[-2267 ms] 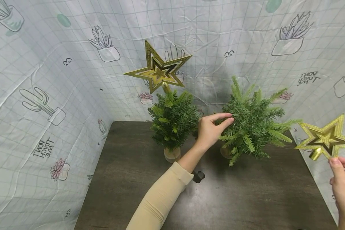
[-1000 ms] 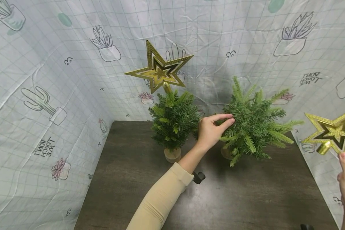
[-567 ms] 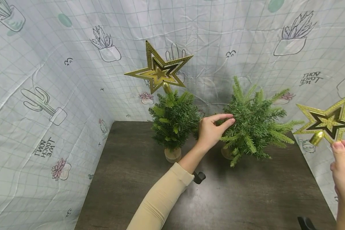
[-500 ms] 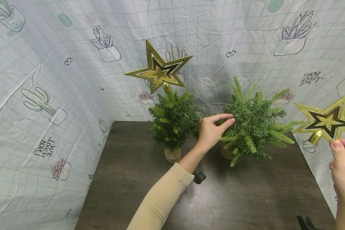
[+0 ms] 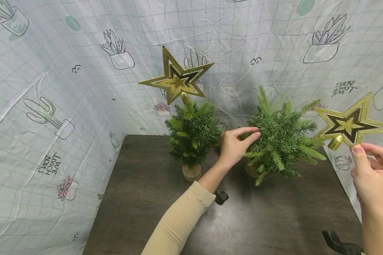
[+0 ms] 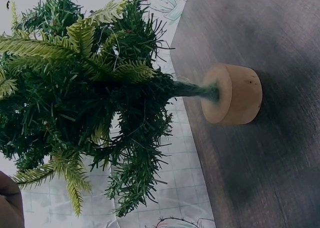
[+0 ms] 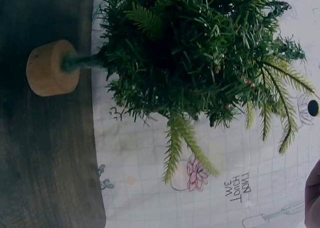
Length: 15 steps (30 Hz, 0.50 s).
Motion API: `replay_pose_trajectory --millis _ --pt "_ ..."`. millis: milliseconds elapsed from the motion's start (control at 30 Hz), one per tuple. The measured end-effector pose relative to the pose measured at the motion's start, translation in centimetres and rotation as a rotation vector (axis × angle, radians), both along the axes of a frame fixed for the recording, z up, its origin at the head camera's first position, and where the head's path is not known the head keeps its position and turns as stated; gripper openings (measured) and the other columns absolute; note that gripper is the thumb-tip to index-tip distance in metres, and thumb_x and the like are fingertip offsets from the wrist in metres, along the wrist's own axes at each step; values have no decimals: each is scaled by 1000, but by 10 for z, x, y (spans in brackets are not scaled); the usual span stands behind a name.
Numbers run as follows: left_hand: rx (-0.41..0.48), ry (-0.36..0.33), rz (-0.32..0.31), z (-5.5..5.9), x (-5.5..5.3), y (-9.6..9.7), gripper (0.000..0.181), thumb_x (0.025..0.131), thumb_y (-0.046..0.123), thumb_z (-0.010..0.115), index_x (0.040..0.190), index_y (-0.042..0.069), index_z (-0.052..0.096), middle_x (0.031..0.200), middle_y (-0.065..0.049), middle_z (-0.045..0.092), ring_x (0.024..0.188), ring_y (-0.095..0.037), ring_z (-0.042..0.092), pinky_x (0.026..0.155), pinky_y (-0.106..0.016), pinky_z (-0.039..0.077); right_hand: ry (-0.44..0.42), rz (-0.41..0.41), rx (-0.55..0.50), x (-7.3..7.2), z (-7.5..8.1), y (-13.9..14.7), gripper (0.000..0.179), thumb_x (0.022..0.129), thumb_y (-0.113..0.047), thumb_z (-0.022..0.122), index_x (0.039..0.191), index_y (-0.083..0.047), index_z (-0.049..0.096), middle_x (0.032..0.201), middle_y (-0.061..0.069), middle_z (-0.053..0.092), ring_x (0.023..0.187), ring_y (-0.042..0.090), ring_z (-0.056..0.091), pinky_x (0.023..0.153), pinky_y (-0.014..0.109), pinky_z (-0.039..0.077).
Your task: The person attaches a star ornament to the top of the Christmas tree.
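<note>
Two small artificial Christmas trees (image 5: 281, 138) (image 5: 193, 132) stand on the dark table. My left hand (image 5: 236, 145) reaches between them, thumb and index finger pinching at the left side of the right tree's upper foliage. In the left wrist view only a part of the left hand (image 6: 9, 203) shows. My right hand (image 5: 375, 173) pinches a gold star tree topper (image 5: 346, 124) by a lower point, beside the right tree. In the right wrist view the topper's hollow socket (image 7: 313, 108) faces the camera. Another gold star topper (image 5: 177, 79) sits on the left tree.
Both trees have round wooden bases; the left base (image 5: 191, 172) shows in front. A patterned cloth (image 5: 83, 88) hangs around the back and sides. Black straps (image 5: 221, 197) show at both wrists.
The right hand has moved left and up with the star topper, which now overlaps the right tree's edge in the head view. The left hand has stayed in place.
</note>
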State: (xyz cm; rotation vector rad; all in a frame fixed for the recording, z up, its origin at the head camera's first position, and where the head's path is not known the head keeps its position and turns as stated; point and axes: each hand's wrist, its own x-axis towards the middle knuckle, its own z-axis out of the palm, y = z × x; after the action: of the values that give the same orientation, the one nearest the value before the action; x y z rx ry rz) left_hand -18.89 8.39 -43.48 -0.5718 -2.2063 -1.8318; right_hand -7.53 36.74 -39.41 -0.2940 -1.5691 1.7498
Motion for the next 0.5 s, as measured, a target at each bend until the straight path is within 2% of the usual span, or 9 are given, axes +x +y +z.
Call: replay_pose_trajectory --millis 133,367,500 --pt "6 0 -4 0 0 0 25 95 36 78 116 23 82 101 14 77 35 -8 19 36 -25 25 62 35 -49 -7 3 -5 13 90 5 76 102 6 74 86 7 70 45 8 52 39 13 36" --pt "13 1 5 0 1 2 22 95 35 79 113 24 82 94 13 78 34 -8 21 36 -25 26 88 51 35 -18 8 -13 15 89 4 76 100 13 72 83 7 75 45 9 53 40 14 37" --pt "21 -1 23 -1 2 3 20 94 35 80 111 25 83 89 13 78 34 -7 23 36 -25 26 137 94 27 -23 12 -17 16 90 5 76 99 16 70 83 9 75 42 9 53 40 15 38"
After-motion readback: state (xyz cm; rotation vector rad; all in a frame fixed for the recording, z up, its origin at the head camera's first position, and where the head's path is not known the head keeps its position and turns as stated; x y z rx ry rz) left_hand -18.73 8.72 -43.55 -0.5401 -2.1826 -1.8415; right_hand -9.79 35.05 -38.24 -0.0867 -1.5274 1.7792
